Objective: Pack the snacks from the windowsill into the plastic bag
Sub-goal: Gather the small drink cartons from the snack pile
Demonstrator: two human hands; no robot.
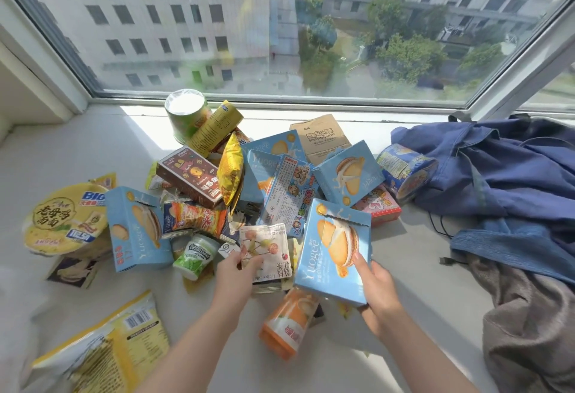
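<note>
Head: right hand (378, 291) grips cardboard box (329, 249), left hand (236, 273) pinches sachet (269, 245).

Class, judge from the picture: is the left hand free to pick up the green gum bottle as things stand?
Probably not at once. The gum bottle lies uncovered right beside the left hand, but that hand is pinching a white fruit sachet and would have to drop it first.

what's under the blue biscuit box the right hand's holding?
An orange bottle pokes out from under the blue biscuit box near the right hand, plus a yellow wrapper corner. The rest underneath is covered.
</note>
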